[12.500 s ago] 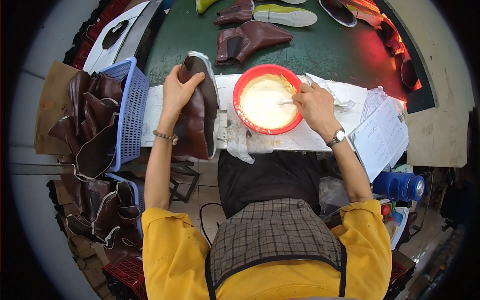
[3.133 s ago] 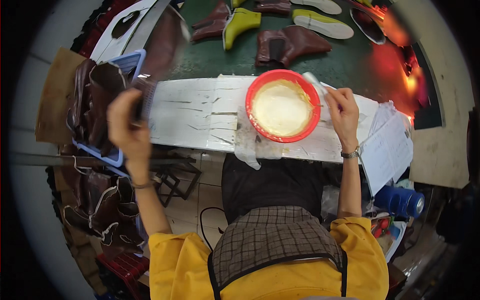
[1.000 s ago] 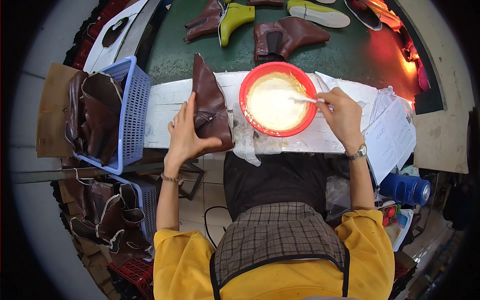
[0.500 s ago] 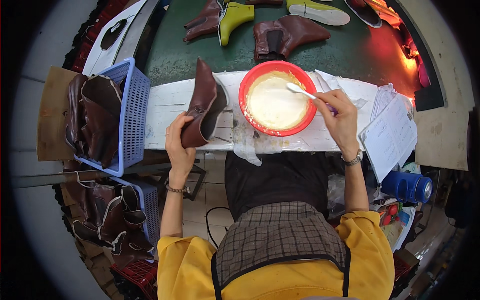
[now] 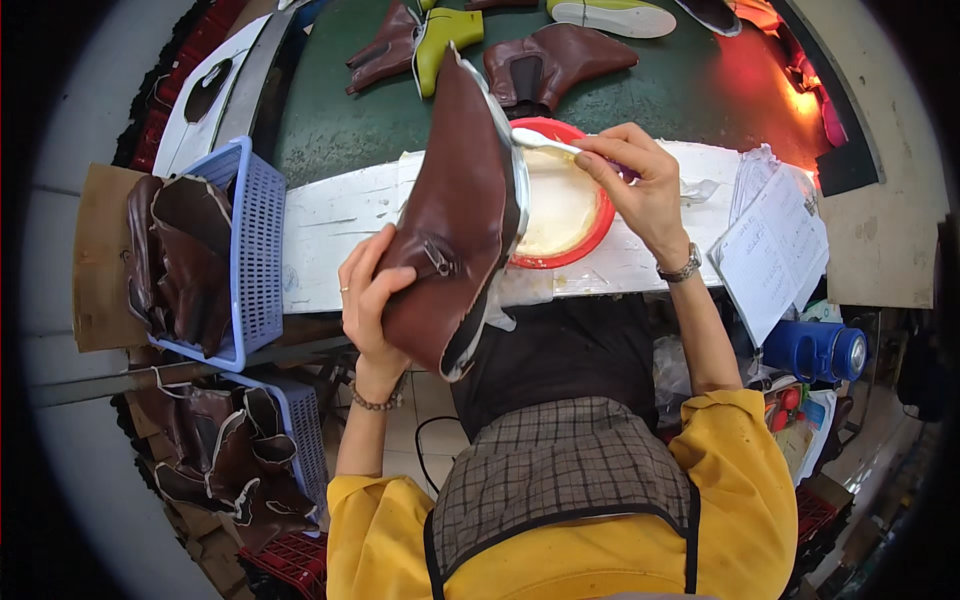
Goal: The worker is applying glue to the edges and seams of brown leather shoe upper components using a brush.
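My left hand (image 5: 372, 300) grips a brown leather boot upper (image 5: 452, 200) by its shaft, fingers wrapped round the leather. The upper is held up in front of me, toe pointing away, its pale lower edge turned to the right. Between the thumb and fingers of my right hand (image 5: 640, 180) is a small brush like a toothbrush (image 5: 545, 143), white with some purple at the handle. Its head meets or nearly meets the upper's pale edge; contact is hard to tell. Behind the upper, partly covered, stands a red bowl (image 5: 598, 225) of creamy white paste (image 5: 555, 210).
A blue basket (image 5: 262, 240) of brown uppers stands left, with another blue basket (image 5: 305, 420) below. Brown boots (image 5: 590, 65) and yellow-green ones (image 5: 440, 45) lie on the green bench (image 5: 330, 110). Written papers (image 5: 770, 250) and a blue flask (image 5: 805, 350) are right; red light glows far right.
My left hand has lifted the upper off the white board area and brought it closer, in front of the bowl. The brush has moved left from over the paste to the upper's edge.
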`<move>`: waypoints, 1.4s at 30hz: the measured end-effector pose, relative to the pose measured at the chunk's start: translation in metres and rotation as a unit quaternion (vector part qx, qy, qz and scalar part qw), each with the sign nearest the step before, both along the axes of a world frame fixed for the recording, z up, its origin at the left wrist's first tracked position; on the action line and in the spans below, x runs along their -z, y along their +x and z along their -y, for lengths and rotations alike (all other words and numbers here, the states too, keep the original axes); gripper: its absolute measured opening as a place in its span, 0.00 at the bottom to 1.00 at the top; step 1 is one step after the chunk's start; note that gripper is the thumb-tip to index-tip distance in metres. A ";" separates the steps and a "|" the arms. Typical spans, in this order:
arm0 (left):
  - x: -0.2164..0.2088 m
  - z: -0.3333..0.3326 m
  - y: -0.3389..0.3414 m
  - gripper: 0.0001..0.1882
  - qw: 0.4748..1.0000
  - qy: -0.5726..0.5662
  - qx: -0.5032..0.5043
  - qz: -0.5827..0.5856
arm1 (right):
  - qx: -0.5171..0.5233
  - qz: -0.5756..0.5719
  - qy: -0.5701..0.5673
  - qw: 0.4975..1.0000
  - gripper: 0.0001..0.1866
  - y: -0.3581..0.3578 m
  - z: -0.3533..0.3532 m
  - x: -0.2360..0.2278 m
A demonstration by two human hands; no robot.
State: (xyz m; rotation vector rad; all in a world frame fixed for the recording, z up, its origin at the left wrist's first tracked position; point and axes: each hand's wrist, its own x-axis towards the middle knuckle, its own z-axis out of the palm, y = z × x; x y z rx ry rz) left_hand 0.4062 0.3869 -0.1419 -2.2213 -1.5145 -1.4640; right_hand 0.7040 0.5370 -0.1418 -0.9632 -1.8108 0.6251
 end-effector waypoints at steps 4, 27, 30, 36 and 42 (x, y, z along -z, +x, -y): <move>-0.001 -0.017 0.008 0.24 0.999 0.018 -0.037 0.021 | -0.038 -0.013 -0.001 0.999 0.09 -0.002 0.022 -0.007; 0.004 -0.048 -0.018 0.26 0.990 0.031 -0.112 0.084 | -0.095 0.079 -0.074 0.990 0.05 -0.004 0.036 -0.019; 0.019 -0.018 -0.069 0.19 0.927 -0.106 -0.194 0.303 | 0.015 0.305 0.034 0.952 0.05 0.008 0.000 0.010; -0.010 0.010 -0.086 0.20 0.807 -0.259 -0.056 0.528 | 0.030 0.343 0.079 0.935 0.05 0.017 -0.010 -0.004; 0.000 0.007 -0.078 0.30 0.674 -0.402 -0.018 0.619 | -0.102 0.094 0.092 0.986 0.08 0.005 -0.010 -0.033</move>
